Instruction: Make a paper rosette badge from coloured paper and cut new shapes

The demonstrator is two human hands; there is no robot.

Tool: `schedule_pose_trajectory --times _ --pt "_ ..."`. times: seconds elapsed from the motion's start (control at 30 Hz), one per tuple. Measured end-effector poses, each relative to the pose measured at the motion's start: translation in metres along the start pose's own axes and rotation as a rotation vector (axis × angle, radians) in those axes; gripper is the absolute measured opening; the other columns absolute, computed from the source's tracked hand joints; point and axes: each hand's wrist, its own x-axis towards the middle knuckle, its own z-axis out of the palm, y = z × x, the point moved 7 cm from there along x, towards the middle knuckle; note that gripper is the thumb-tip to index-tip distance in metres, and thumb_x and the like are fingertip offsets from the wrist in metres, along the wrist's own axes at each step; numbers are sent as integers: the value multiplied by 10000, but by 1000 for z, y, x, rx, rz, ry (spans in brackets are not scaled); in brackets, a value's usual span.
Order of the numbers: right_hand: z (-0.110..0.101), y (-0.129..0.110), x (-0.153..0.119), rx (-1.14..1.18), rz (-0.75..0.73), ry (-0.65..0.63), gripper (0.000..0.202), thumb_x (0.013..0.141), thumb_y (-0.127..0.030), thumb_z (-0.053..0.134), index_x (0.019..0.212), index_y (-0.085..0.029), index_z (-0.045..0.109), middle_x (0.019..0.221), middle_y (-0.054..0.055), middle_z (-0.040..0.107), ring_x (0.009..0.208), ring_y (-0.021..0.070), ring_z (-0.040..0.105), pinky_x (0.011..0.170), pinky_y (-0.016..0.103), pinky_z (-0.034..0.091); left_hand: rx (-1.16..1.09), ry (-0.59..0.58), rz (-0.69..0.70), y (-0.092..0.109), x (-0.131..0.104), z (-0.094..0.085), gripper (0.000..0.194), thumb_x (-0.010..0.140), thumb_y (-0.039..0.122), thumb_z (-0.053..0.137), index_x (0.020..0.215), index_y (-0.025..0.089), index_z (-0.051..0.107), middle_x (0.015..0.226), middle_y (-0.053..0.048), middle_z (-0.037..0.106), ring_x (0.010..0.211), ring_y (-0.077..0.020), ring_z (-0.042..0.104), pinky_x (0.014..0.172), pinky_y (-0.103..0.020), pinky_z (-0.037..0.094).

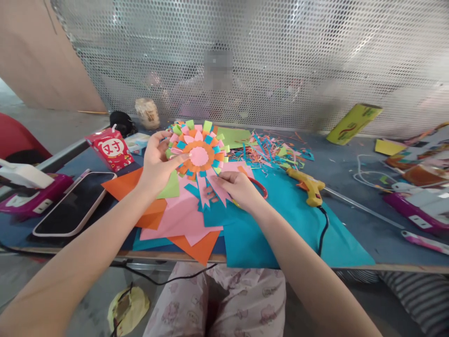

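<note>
A round paper rosette [199, 157] in orange, pink, green and blue is held up over the table, its looped edge facing out. Gripping its left side is my left hand [157, 157], thumb across the front and fingers behind. Two pink and blue ribbon tails [204, 189] hang from its lower edge. My right hand [235, 187] pinches the right tail between thumb and fingers. Under the hands lie pink paper sheets [175, 215], orange sheets [154, 214] and blue sheets [273, 224]. Red-handled scissors [260, 186] are partly hidden behind my right hand.
A yellow glue gun [308, 186] with its cord rests on the blue paper at right. Paper shreds [268, 150] are heaped behind. At left are a phone [75, 203], a red packet [111, 149] and a purple power strip [37, 199]. A perforated metal panel [266, 61] stands behind the table.
</note>
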Motion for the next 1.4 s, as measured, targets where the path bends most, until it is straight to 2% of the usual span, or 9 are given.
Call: schedule_pose_trajectory --times 0.1,0.2,0.4,0.53,0.67,0.87,1.1,1.23,1.4 --pt "0 -4 1 -22 -45 1 198 822 -205 598 637 -136 613 605 12 689 448 102 614 427 189 509 116 27 20 -2 -1 -1 504 622 359 740 994 269 411 1041 -11 609 894 -168 624 733 -329 541" --pt "-1 -3 4 -38 -47 -5 194 845 -257 581 695 -142 625 625 20 696 471 118 630 424 202 510 199 39 26 -4 -2 -2 476 661 372 693 1025 263 407 1070 -36 613 940 -184 630 730 -322 542" --pt "-1 -7 9 -93 -86 50 283 851 -272 579 600 -141 576 572 24 668 451 100 613 391 171 465 144 26 76 -2 -5 1 463 677 358 692 1050 300 422 1058 -10 617 935 -183 636 721 -315 536" --pt "-5 -11 10 -35 -170 114 264 764 -355 666 611 -150 603 509 -24 615 383 94 560 327 182 413 22 71 86 -6 -5 -1 470 627 298 747 990 287 448 982 18 619 857 -157 640 730 -295 532" --pt "-10 -11 13 73 -228 155 343 630 -459 742 595 -129 654 460 -17 593 306 85 486 275 208 372 -113 124 151 -5 -7 1 493 561 253 798 914 241 456 915 17 610 760 -129 629 688 -266 533" --pt "-13 -11 15 158 -269 190 311 561 -416 774 541 -125 667 499 4 633 281 41 408 260 195 341 -110 153 148 -1 -15 8 443 577 206 781 879 236 458 895 27 604 742 -115 617 683 -246 523" --pt "-15 -8 14 48 -246 158 306 653 -426 727 621 -123 697 529 2 654 297 46 458 264 174 302 -195 167 26 -7 -10 3 464 554 187 794 891 266 484 893 42 626 746 -126 624 675 -247 530" --pt "-13 -6 12 -23 -216 70 278 653 -391 736 725 -123 725 715 40 731 331 56 521 315 175 375 -281 182 -46 -11 -5 -1 503 483 168 827 857 245 499 818 50 634 704 -114 624 676 -236 544" --pt "-10 -7 8 -30 -150 12 177 739 -287 690 702 -115 699 750 56 740 390 77 580 345 168 416 -285 192 -71 -14 1 -6 474 485 151 810 850 228 518 824 36 642 676 -109 622 636 -233 545"
